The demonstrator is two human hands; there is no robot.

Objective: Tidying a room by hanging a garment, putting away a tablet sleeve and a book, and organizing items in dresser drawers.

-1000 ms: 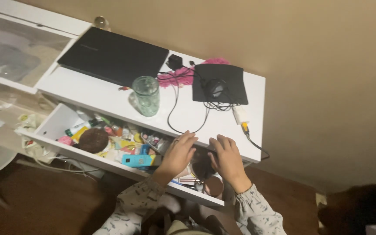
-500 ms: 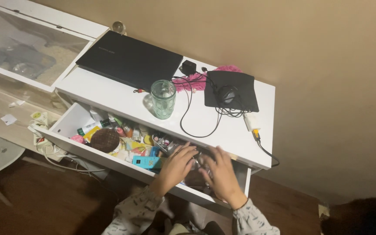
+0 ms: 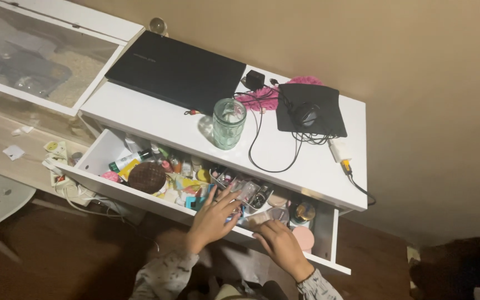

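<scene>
1. Head view, hands: both hands reached into the open drawer [image 3: 93,158] of the white bench [image 3: 156,119]. The left hand [image 3: 213,215] lay flat over the clutter in the middle of the drawer, fingers spread apart and gripping nothing, its fingertips just beside a clear plastic box [image 3: 247,191]. The right hand [image 3: 276,244] rested at the drawer's front edge with fingers loosely curled; whether it held anything could not be told.
2. Head view, drawer: it was crowded with small bottles, tubes and jars. A round brown lid [image 3: 146,177] sat toward its left end, a gold-lidded jar [image 3: 305,211] and a pink round compact [image 3: 303,238] at its right end, near the right hand.
3. Head view, bench top: a closed black laptop [image 3: 176,71] lay at the back left, a green glass [image 3: 229,123] stood near the front edge, and a mouse [image 3: 305,115] sat on a black pad [image 3: 312,108] with cables trailing around it.
</scene>
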